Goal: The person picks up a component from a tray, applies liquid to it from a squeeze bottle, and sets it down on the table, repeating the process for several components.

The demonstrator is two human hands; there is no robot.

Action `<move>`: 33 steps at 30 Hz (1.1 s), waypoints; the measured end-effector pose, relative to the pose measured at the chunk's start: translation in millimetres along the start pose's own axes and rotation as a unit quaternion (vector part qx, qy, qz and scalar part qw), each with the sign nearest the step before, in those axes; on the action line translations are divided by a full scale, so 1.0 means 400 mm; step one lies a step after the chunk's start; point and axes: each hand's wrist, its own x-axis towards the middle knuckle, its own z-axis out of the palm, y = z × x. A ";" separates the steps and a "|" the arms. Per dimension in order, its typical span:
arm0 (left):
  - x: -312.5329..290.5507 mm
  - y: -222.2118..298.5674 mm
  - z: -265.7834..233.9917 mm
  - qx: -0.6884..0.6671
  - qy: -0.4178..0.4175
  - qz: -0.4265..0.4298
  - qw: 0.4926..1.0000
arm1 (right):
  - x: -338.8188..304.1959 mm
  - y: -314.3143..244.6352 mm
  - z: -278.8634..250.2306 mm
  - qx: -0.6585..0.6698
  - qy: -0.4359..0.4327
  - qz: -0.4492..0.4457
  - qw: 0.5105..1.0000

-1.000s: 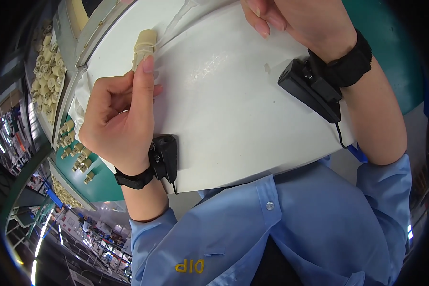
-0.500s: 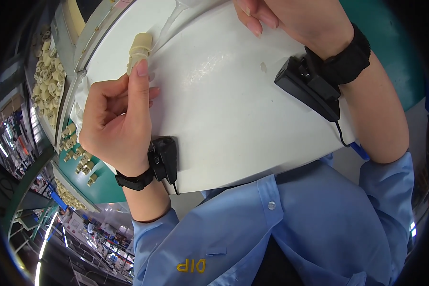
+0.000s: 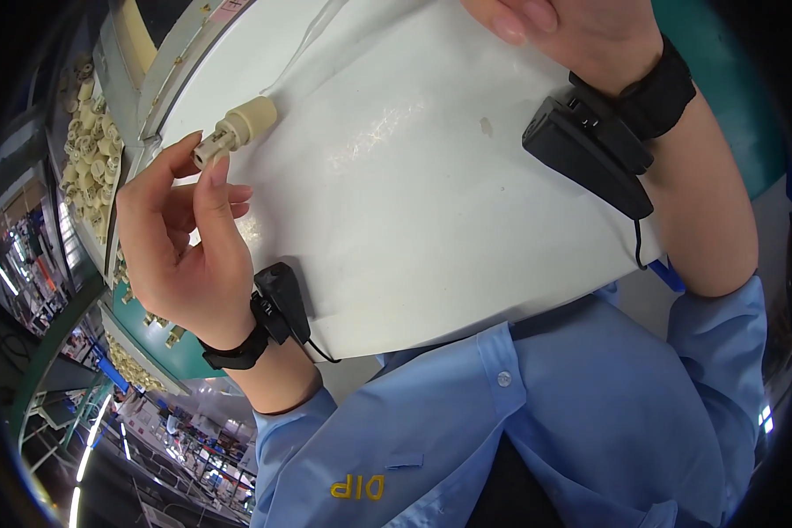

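Note:
Between the thumb and fingertips of my left hand [image 3: 189, 238] is a cream cylindrical plastic part [image 3: 238, 128]. Its wide rounded end tilts up and to the right; the narrower, slotted end sits in my grip. Above the white work surface, my right hand [image 3: 581, 40] is cut off by the top edge. Its visible fingers are curled, and whatever they hold is out of view. A thin translucent strand [image 3: 304, 48] runs from near the cream part up to the top edge.
Many similar cream parts [image 3: 88, 158] lie heaped in a tray at the far left. Several more [image 3: 174, 336] stand on a green surface beside my left wrist. A metal rail [image 3: 172, 79] borders the white work surface [image 3: 414, 238]. Black wired devices [image 3: 590, 150] are strapped to both wrists.
My left hand has moved left and down, tipping the cream part from nearly upright to a slant. My right hand has shifted slightly right. The whitish tip at the top edge has left view.

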 end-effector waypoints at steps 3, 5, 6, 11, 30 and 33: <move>0.004 -0.006 -0.004 0.042 -0.036 0.044 0.997 | -0.003 0.008 -0.001 0.022 0.002 0.018 1.000; 0.004 -0.011 -0.002 0.062 -0.058 0.065 0.994 | -0.002 0.014 0.000 0.005 -0.006 -0.007 1.000; 0.003 -0.012 -0.001 0.071 -0.061 0.064 0.994 | -0.004 0.019 -0.002 -0.003 -0.010 -0.018 1.000; -0.001 -0.012 -0.003 0.087 -0.066 0.087 0.990 | 0.000 0.015 -0.017 -0.024 -0.048 -0.079 0.995; 0.065 0.016 -0.001 -0.309 -0.226 -0.393 0.836 | 0.016 0.050 -0.033 0.203 0.034 0.075 0.976; 0.068 0.017 -0.003 -0.332 -0.238 -0.405 0.818 | 0.003 0.020 0.008 0.162 0.155 0.116 0.968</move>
